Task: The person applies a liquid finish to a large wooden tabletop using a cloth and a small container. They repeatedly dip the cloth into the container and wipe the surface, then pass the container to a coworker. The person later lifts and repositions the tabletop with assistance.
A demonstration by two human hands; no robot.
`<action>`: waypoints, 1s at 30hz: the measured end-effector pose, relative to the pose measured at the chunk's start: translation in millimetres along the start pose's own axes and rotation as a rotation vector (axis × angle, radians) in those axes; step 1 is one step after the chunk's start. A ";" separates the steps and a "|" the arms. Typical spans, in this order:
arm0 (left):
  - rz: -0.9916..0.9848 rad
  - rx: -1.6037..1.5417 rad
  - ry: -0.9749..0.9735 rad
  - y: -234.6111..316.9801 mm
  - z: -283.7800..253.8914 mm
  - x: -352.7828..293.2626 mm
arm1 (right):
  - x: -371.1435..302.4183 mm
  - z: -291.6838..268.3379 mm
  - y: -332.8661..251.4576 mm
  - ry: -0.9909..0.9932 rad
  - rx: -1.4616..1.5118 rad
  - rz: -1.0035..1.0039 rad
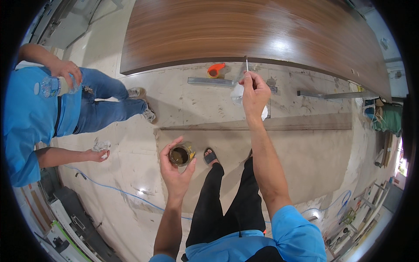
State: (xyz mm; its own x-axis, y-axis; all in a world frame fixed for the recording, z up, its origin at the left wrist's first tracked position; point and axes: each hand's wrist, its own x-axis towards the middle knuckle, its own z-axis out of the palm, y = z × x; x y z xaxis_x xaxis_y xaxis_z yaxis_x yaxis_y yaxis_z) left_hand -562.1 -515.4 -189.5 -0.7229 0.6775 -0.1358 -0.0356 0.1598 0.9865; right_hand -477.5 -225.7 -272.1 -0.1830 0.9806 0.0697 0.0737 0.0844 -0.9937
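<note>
My left hand (174, 178) is wrapped round a clear glass jar (189, 153) with dark brown liquid in it and yellow smears on its wall. Between the fingertips of my right hand (255, 97) is a thin paintbrush (247, 65) with a white handle and dark tip. That tip meets the near edge of a large wood-grain panel (209, 30), or sits very close to it; which one I cannot tell. The jar is held low over the floor, well apart from the panel.
At left a co-worker (30, 105) in blue holds a clear bottle (51, 86) and a crumpled wad (101, 145). An orange tape-like roll (215, 70), a metal bar (209, 81) and a long board (301, 123) lie on the floor. A blue hose (115, 189) crosses behind my feet.
</note>
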 end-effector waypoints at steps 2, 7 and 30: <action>0.012 0.005 0.006 -0.8 1.2 2.3 | 2.8 -5.7 0.7 0.185 -0.009 0.027; 0.018 -0.024 0.006 -2.1 0.4 3.4 | 6.7 -10.0 -5.9 0.206 -0.028 -0.019; -0.047 0.006 0.089 -10.1 -28.3 3.1 | -41.3 35.9 0.9 0.095 0.008 -0.012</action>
State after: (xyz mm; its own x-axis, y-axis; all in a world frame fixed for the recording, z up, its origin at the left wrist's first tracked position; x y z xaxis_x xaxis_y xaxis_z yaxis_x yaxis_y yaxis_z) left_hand -583.4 -535.2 -197.3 -0.7788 0.6029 -0.1732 -0.0671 0.1945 0.9786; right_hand -505.0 -272.5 -279.1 -0.0896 0.9920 0.0892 0.0646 0.0951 -0.9934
